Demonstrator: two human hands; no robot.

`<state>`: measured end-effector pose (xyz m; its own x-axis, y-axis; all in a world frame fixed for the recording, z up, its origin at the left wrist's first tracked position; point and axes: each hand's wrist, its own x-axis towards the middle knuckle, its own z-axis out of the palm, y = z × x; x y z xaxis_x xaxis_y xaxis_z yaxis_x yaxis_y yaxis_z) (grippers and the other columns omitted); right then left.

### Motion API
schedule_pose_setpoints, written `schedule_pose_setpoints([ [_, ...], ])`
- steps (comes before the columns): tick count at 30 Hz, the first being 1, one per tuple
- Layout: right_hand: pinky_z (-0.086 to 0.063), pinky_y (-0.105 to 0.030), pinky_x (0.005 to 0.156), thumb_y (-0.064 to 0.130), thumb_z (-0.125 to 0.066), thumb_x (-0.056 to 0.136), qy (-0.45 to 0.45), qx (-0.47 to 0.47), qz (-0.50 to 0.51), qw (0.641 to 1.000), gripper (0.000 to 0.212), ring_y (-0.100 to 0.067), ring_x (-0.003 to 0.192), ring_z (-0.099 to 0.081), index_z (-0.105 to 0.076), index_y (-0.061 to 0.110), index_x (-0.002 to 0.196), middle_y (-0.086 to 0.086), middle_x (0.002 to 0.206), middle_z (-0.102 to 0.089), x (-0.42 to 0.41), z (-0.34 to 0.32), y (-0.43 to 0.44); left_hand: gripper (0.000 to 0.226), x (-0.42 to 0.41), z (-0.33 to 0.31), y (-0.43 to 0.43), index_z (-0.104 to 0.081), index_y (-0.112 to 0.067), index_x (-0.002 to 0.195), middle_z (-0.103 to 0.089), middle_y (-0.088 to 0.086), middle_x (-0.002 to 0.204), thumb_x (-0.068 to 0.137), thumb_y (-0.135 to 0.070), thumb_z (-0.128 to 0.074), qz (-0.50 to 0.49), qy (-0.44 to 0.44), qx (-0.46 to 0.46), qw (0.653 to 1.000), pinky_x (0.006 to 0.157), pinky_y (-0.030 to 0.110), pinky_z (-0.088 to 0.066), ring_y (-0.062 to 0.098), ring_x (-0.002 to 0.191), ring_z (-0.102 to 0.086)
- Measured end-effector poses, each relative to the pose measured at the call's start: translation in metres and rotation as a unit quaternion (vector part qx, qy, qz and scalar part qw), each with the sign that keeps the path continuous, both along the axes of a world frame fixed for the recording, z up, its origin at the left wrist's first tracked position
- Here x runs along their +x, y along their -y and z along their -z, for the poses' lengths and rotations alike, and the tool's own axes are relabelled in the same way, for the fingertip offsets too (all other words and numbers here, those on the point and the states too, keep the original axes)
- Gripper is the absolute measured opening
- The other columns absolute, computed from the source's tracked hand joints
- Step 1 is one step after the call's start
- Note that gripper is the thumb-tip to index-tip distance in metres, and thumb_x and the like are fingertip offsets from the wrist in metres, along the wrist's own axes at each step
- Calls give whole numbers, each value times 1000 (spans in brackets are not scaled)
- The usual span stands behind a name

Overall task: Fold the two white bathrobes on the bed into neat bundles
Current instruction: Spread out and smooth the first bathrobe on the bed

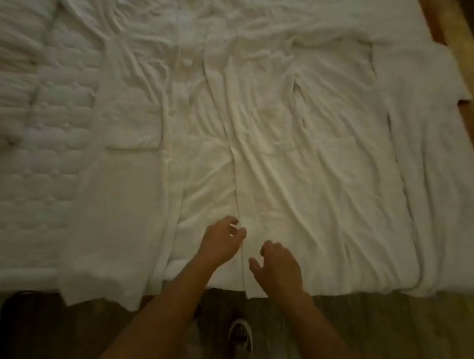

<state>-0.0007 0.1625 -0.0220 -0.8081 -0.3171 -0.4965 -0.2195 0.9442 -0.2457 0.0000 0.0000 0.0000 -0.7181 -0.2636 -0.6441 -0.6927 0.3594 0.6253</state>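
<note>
Folding seemed barely begun; the bathrobe [272, 167] lay spread flat across the bed [36, 181], hem at the near edge; the left hand [222, 241] and right hand [277, 268] hovered above it, loosely curled, gripping nothing.

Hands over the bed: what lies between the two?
The head view shows only white bathrobe cloth between the left hand and the right hand; the robe's front edge runs down through the gap.

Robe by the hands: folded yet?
No: the robe lies spread out full length across the bed, with its hem hanging over the near edge.
</note>
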Motion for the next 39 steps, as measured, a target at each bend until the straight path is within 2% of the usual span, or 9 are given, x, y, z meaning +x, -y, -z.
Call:
schedule_pose_setpoints([
  [5, -38, -29, 57, 64, -70, 64, -107, -10, -73, 991, 56, -19, 67, -51, -61, 17, 93, -1, 81, -58, 24, 81, -14, 42, -17, 70, -38, -52, -14, 132, -63, 5, 124, 95, -30, -63, -88, -16, 6, 996, 92, 33, -50, 23, 111, -60],
  [11, -51, -40, 75, 58, -80, 52, -166, -35, -148, 974, 92, -29, 91, -56, -56, 10, 126, -11, 108, -56, 53, 98, -40, 48, -18, 83, -50, -52, -16, 132, -63, -3, 120, 91, -30, -71, -204, -10, 92, 975, 94, 34, -53, 16, 105, -60],
  [16, -54, -36, 66, 6, -70, 65, -237, -97, -161, 953, 62, -27, 81, -64, -64, 6, 126, -13, 104, -63, 70, 97, -56, 44, 12, 75, -58, -52, -22, 141, -62, -3, 127, 97, -22, -57, -102, -9, 88, 991, 82, 20, -47, 14, 107, -59],
  [22, -49, -46, 84, 28, -61, 82, -283, -134, -164, 935, 44, -31, 99, -60, -60, 23, 125, -12, 107, -66, 90, 85, -37, 18, 51, 56, -23, -60, -19, 114, -65, -2, 108, 102, -29, -52, -207, -66, 27, 976, 87, 35, -52, 20, 102, -61],
  [24, -42, -46, 86, 25, -61, 78, -300, -140, -145, 933, 42, -30, 99, -54, -58, 29, 120, -9, 110, -57, 96, 82, -28, 21, 66, 53, -13, -62, -20, 116, -64, -7, 104, 101, -33, -54, -250, -71, 0, 966, 79, 27, -49, 15, 98, -61],
  [29, -34, -38, 79, 29, -94, 41, -207, -123, -137, 961, 82, -23, 93, -45, -54, 26, 113, -3, 108, -45, 89, 89, -16, 34, 97, 79, -7, -60, -29, 118, -68, -13, 108, 89, -38, -74, -206, -6, 130, 970, 70, 19, -56, 3, 93, -65],
  [32, -33, -38, 77, 33, -94, 48, -216, -112, -145, 959, 67, -23, 91, -45, -63, 24, 106, -3, 103, -48, 83, 96, -16, 42, 111, 93, -5, -61, -30, 122, -70, -10, 114, 84, -32, -79, -181, -25, 116, 976, 82, 25, -60, 9, 103, -68],
  [35, -34, -39, 81, 31, -92, 56, -230, -139, -181, 946, 50, -24, 94, -48, -70, 22, 100, -6, 101, -61, 83, 99, -22, 31, 125, 93, -8, -58, -39, 110, -67, -18, 103, 89, -25, -75, -195, -59, 101, 974, 70, 10, -52, 2, 98, -65],
  [39, -34, -38, 85, 29, -75, 67, -206, -158, -257, 931, 37, -20, 92, -50, -74, 23, 103, 3, 91, -69, 95, 98, -37, 15, 151, 83, -9, -60, -36, 98, -66, -17, 88, 91, -30, -73, -186, -90, -32, 978, 67, 12, -47, 7, 83, -66],
])
